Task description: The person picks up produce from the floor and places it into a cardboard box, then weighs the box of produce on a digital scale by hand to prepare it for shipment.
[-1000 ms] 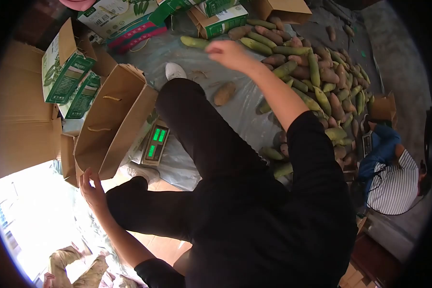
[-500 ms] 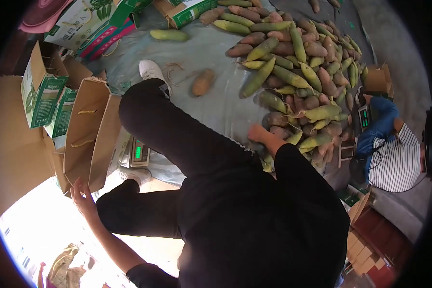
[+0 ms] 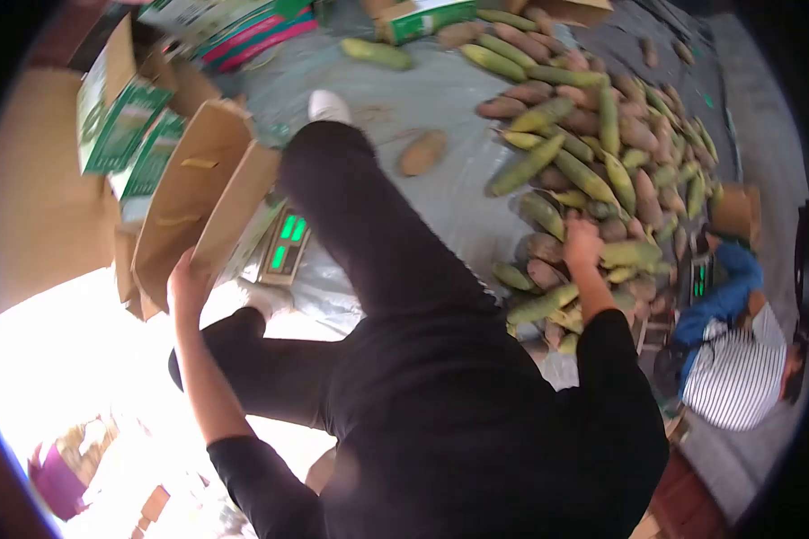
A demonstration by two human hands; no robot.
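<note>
Whereas it hovered free of the paper bag [image 3: 193, 193] a moment ago, the left hand [image 3: 189, 280] now grips the bag's lower edge beside the scale [image 3: 284, 244], while the right hand [image 3: 583, 244] has moved further onto the heap of vegetables [image 3: 593, 135], fingers curled over one.

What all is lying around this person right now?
Corn: a big pile, green-yellow husks, on the sheet at right.
Sweet potatoes: many, reddish-brown, mixed into the pile; one lies apart near the shoe.
Sheet: one, grey, under the pile.
Paper bag: one, brown, open, at left.
Cartons: several, green-and-white print, upper left and top.
Scale: one, green digits, beside the bag.
Second scale: one, green digits, by the other person.
Other person: one, striped top, blue sleeve, right edge.
Shoe: white, top centre.
Left hand: touching the bag's edge.
Right hand: on the pile; what its fingers grip is unclear.
</note>
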